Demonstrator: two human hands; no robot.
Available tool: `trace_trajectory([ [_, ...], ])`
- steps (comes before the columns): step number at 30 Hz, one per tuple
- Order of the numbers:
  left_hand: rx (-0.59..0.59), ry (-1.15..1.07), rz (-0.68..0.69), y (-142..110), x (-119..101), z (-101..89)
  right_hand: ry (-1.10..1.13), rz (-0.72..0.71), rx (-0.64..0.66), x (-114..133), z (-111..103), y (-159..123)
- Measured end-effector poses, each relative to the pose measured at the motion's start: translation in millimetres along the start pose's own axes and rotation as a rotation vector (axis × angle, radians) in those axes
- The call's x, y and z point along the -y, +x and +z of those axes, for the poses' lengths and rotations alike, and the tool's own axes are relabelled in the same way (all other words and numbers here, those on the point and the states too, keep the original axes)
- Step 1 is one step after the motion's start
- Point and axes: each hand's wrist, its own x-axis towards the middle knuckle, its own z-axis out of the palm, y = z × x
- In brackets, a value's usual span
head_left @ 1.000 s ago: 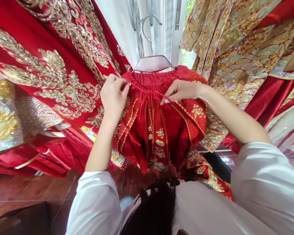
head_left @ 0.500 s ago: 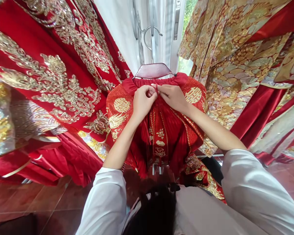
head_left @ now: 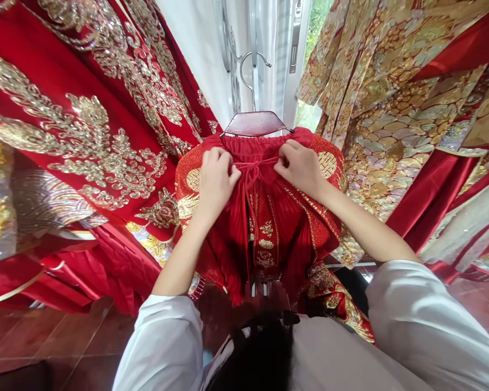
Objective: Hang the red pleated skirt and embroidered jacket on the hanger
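A red pleated skirt [head_left: 264, 228] with gold embroidery hangs from a hanger [head_left: 253, 120] in front of me. A thin red drawstring [head_left: 252, 165] runs across its gathered waistband, knotted at the centre. My left hand [head_left: 215, 176] pinches the left end of the string, fingers closed. My right hand [head_left: 301, 165] pinches the right end, fingers closed too. The string is stretched taut between both hands, just below the hanger.
A large red garment with gold embroidery [head_left: 77, 125] hangs at the left. A gold and red brocade robe [head_left: 399, 108] hangs at the right. A window frame [head_left: 293, 49] stands behind the hanger. Dark red floor tiles [head_left: 65, 342] lie below.
Half a second ago both hands met at the waistband's centre; now they have pulled apart sideways, drawing the string tight into a knot.
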Motion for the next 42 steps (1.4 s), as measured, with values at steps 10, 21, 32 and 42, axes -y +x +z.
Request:
trace_trajectory([
  [10,0.116,-0.716,-0.257,0.1,-0.7,-7.9,0.996,0.488,0.189,16.4,-6.7,-1.3],
  [21,0.141,-0.825,-0.377,3.9,-0.6,-7.3,1.195,0.555,0.135,17.9,-9.0,-2.0],
  [32,0.128,-0.856,-0.440,1.8,4.2,-6.7,1.487,0.870,0.203,10.9,-19.0,-1.4],
  [42,0.146,-0.798,-0.412,0.9,7.3,-8.8,1.318,0.810,0.277,8.4,-21.7,-6.4],
])
